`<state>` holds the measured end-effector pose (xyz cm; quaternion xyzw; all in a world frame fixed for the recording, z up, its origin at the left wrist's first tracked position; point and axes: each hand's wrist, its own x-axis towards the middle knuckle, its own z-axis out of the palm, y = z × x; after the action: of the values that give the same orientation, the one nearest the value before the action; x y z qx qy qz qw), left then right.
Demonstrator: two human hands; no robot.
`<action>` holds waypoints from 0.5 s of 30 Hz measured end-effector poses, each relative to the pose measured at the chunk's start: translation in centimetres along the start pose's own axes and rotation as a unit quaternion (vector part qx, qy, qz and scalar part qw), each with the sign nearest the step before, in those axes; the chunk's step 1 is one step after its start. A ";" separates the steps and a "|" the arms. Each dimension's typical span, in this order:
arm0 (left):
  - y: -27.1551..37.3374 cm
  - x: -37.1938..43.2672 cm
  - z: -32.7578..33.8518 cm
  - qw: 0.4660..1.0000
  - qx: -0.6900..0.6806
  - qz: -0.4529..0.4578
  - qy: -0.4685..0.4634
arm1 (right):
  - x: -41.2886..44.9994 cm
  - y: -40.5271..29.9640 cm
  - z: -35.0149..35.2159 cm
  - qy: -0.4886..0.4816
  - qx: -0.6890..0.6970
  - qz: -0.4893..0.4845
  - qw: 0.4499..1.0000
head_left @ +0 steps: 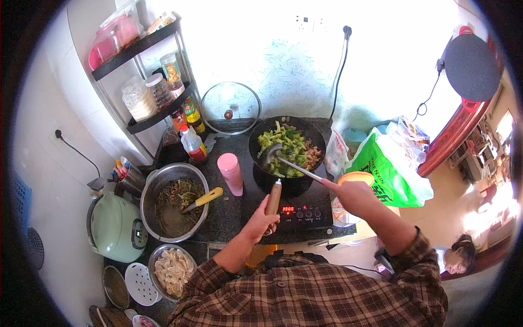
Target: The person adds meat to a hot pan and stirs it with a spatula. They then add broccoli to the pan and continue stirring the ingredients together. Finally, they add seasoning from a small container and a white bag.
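Note:
My left hand [261, 222] is closed around the wooden handle [274, 198] of a black wok [252, 141], which stands on a black induction cooktop [314, 216] with a lit red display. Chopped green vegetables [286, 141] and small pieces of meat [314, 156] lie in the wok. With my right hand [353, 196] I grip the far end of a long metal ladle [298, 166]; its bowl rests among the greens at the wok's left side. A pink bottle [230, 173] stands left of the cooktop.
Left are a steel pot [147, 200] with a yellow-handled utensil, a green rice cooker [116, 229] and a bowl of pale slices [173, 269]. A glass lid [229, 98] leans behind. A green bag [374, 163] stands right. Another person [453, 257] is at lower right.

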<state>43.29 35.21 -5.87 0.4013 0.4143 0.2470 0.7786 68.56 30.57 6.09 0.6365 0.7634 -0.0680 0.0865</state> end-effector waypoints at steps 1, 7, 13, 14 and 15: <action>0.0 0.0 0.1 1.000 0.002 0.002 -0.003 | -1.1 0.3 -0.4 -0.013 -0.013 0.000 1.000; 0.0 0.3 0.4 1.000 0.021 -0.002 0.002 | 0.1 1.3 1.8 0.028 -0.003 -0.007 1.000; 0.7 0.1 0.7 1.000 0.019 0.004 0.010 | 4.1 0.0 4.9 -0.006 0.022 0.043 0.999; 0.6 0.2 0.6 1.000 0.021 0.003 0.005 | 3.5 0.3 5.3 -0.009 0.047 0.025 0.999; 0.5 0.2 0.3 1.000 0.017 0.002 0.009 | 3.0 0.4 4.9 -0.006 0.047 0.023 0.999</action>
<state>43.60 35.50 -5.46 0.4134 0.4243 0.2451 0.7674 68.67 32.48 0.71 0.6569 0.7439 -0.1059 0.0626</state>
